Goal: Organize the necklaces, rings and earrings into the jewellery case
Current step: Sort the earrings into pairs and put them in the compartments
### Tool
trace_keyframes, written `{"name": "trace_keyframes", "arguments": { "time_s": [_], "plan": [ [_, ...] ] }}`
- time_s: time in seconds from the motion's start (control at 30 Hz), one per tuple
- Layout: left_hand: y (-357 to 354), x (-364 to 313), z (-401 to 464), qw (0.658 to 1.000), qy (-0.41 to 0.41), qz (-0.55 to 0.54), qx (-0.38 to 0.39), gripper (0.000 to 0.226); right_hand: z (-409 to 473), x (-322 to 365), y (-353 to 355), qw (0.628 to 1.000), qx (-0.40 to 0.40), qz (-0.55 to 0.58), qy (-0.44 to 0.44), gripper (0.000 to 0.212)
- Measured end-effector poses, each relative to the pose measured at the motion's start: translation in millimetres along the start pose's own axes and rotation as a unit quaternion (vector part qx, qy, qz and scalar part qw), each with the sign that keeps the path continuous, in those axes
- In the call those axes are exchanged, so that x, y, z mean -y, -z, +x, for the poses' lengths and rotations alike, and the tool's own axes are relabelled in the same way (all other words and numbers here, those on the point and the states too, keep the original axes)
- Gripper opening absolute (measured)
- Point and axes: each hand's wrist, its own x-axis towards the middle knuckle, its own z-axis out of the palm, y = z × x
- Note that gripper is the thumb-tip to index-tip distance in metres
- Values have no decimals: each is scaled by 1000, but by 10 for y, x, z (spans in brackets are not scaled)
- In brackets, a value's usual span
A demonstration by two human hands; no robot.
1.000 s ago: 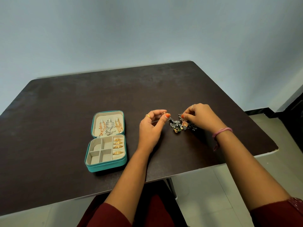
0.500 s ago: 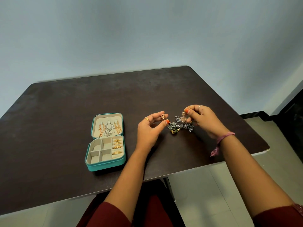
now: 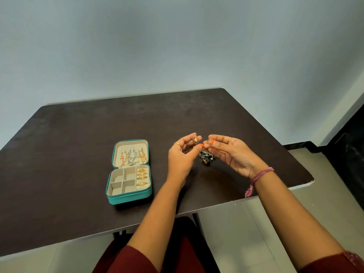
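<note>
Against pale walls, our dark surface [image 3: 78, 154] carries one open case [image 3: 129, 172] holding four rings [image 3: 142, 176], while our left hand [image 3: 182, 156] and right hand [image 3: 229, 152] each pinch one earring [image 3: 195, 139] above a small pile [image 3: 205, 155].

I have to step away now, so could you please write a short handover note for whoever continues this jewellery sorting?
Left hand: raised over the table, pinching a small gold earring.
Right hand: raised beside it, pinching a second small gold piece, too small to identify.
Jewellery case: open on the table, left of the hands.
Done: necklaces hang in the lid; four gold rings sit in the right-hand slot.
Left: the held pieces and the dark pile of jewellery lying under the hands; the case's square compartments look unfilled.
</note>
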Motion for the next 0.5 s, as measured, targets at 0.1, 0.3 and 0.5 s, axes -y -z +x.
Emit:
{"name": "trace_keyframes", "arguments": {
  "time_s": [0.1, 0.3, 0.5],
  "plan": [
    [26, -37, -7, 1000, 8, 2, 9, 38, -12, 5, -30, 1000, -12, -23, 11, 34],
    [90, -179, -26, 997, 59, -48, 9, 23, -36, 19, -144, 991, -28, -127, 30, 28],
    [319, -402, 72, 993, 109, 11, 51, 18, -17, 49, -222, 985, -29, -164, 39, 22]
  ]
}}
